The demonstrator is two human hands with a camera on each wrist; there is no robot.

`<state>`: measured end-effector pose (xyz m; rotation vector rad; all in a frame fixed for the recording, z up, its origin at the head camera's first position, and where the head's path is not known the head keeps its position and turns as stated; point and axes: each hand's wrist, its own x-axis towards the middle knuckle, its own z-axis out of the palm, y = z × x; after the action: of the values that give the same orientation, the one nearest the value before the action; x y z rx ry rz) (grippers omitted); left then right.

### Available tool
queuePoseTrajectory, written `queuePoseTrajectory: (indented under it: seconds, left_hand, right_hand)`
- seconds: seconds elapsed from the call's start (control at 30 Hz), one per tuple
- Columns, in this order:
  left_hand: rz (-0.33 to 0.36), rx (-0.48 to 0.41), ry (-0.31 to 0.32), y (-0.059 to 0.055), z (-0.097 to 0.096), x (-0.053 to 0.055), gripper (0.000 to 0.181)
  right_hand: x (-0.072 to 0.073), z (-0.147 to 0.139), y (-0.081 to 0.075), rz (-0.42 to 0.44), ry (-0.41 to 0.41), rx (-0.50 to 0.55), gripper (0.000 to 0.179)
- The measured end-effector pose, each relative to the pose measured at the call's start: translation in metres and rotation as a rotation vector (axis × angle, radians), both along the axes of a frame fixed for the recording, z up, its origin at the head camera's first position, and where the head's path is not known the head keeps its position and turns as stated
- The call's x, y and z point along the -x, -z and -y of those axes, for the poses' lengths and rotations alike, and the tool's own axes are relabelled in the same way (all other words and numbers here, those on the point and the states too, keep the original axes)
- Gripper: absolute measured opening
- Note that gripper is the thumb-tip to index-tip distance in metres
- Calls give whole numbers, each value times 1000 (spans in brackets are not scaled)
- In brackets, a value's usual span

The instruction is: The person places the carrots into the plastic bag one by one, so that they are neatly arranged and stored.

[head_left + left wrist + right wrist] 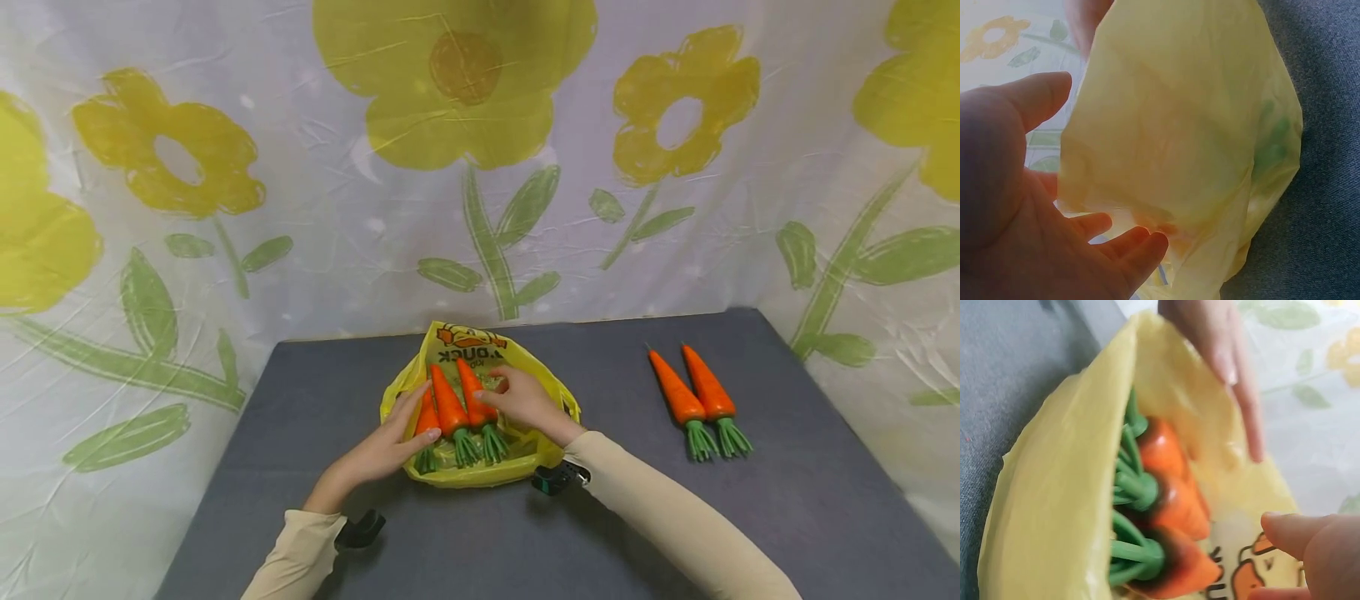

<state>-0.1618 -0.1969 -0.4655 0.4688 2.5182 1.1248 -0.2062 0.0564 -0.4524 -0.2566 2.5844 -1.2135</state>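
A yellow plastic bag [480, 478] lies on the table with its mouth spread wide, a printed duck on its far inner side. Three orange carrots [448, 404] rest side by side in it, green tops toward the near rim. At the bag's left edge is my left hand [381, 454], thumb and fingers spread beside the leftmost carrot. My right hand [525, 400] reaches over the right rim, its fingertips close to the rightmost carrot [474, 392]. In the right wrist view, thumb and finger stand apart over the printed side, beyond the carrots [1179, 500].
Two more carrots [678, 392] lie together on the grey table [315, 417], to the right of the bag. Behind the table hangs a pale cloth [322, 250] with yellow flowers, which also covers both sides.
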Motion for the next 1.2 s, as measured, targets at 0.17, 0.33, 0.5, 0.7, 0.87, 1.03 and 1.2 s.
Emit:
queuePoseTrajectory:
  seconds: [0.17, 0.33, 0.5, 0.7, 0.87, 1.03, 1.2]
  left_hand:
    - [2, 15, 0, 0, 1, 0, 82]
    - [18, 22, -10, 0, 2, 0, 84]
    - [17, 25, -12, 0, 2, 0, 85]
    - [10, 24, -8, -1, 2, 0, 87]
    - [6, 19, -11, -1, 2, 0, 86]
    - [12, 8, -15, -2, 3, -1, 87]
    - [-1, 2, -8, -3, 4, 0, 88]
  right_hand:
    - [-8, -14, -16, -19, -12, 32, 57]
    - [-13, -35, -32, -97, -34, 54, 55]
    - [-12, -61, -43, -163, -29, 37, 56]
    - [-10, -96, -49, -167, 15, 15, 57]
    - [-7, -126, -52, -137, 78, -28, 61]
    - [-5, -160, -53, -123, 126, -74, 66]
    - [-1, -195, -52, -85, 163, -108, 71]
